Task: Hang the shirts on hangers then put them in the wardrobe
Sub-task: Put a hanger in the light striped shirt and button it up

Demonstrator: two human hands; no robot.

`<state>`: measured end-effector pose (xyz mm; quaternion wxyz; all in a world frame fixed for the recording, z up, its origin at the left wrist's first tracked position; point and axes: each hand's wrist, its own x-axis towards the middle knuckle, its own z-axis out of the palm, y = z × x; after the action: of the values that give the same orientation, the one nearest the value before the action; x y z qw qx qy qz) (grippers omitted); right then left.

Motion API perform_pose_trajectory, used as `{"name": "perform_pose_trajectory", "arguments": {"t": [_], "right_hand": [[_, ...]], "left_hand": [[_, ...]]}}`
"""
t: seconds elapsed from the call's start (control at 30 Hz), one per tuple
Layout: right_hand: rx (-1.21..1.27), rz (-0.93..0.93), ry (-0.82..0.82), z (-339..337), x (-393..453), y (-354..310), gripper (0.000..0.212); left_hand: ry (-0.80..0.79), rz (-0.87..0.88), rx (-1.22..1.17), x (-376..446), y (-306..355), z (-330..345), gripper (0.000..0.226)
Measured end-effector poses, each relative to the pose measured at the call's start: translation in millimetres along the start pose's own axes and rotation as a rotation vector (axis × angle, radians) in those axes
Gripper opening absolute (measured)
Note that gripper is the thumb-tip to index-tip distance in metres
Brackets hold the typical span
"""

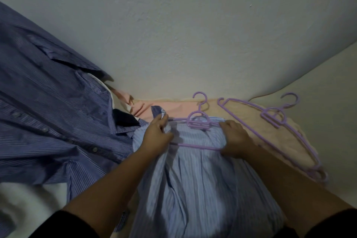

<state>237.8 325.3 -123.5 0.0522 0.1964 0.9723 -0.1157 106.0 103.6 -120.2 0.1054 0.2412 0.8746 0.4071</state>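
1. The left hand [157, 135] pinches a bunched fold of the light blue shirt [202, 179] near its collar end, thumb and fingers curled round the cloth.
2. The right hand [234, 140] grips the right end of the purple hanger [199, 121], fingers curled over the bar and the cloth there.
3. The hanger lies on the upper part of the light blue shirt, hook toward the wall [193, 25]. Whether its arms are inside the shoulders cannot be told from here (the shirt is gathered in folds around it).
4. The light blue shirt is spread on the bed [318, 106], between the two forearms, its length running back toward the person.
5. Handling judgement: the shirt is thin, soft and light; it will sag and slide off the smooth plastic arms if lifted by the cloth alone. Hold at the shoulder seams or collar while seating each hanger arm, then lift by the hook.
6. The hanger looks stiff and light, and probably thin enough to flex under a hard pull.
7. A dark blue striped shirt [48, 102] lies to the left, buttoned front up, overlapping the light shirt's edge.
8. A pink cloth [154, 108] lies beyond the hands, against the wall.
9. Spare purple hangers [280, 120] lie stacked to the right on a beige cloth [274, 137], apart from the shirt.
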Motion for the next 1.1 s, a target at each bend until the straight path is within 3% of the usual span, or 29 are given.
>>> {"name": "perform_pose_trajectory", "arguments": {"t": [0.3,0.43,0.57,0.7,0.77,0.83,0.93,1.0,1.1], "right_hand": [[-0.176,0.012,-0.007,11,10,0,0.080],[-0.036,-0.007,0.072,9,14,-6,0.085],[0.092,0.036,0.092,5,21,-31,0.094],[-0.064,-0.028,0.051,28,19,-34,0.101],[-0.087,-0.043,0.009,33,20,-35,0.105],[-0.038,-0.046,-0.052,34,25,-31,0.106],[0.037,-0.086,-0.082,32,31,-19,0.100],[0.096,-0.113,-0.028,29,34,-11,0.096],[0.185,-0.168,0.161,29,45,2,0.065]], "left_hand": [[0.084,0.060,-0.140,11,11,-9,0.064],[0.069,0.122,-0.149,18,17,-9,0.064],[-0.016,0.106,-0.050,17,7,4,0.070],[-0.117,0.002,0.050,5,-21,17,0.071],[-0.051,0.010,0.130,-2,-35,22,0.060],[0.121,0.072,0.233,-4,-42,24,0.050],[0.319,0.229,0.299,5,-33,18,0.061],[0.354,0.443,0.355,19,-23,15,0.071],[0.293,0.693,0.533,45,-8,15,0.084]]}}
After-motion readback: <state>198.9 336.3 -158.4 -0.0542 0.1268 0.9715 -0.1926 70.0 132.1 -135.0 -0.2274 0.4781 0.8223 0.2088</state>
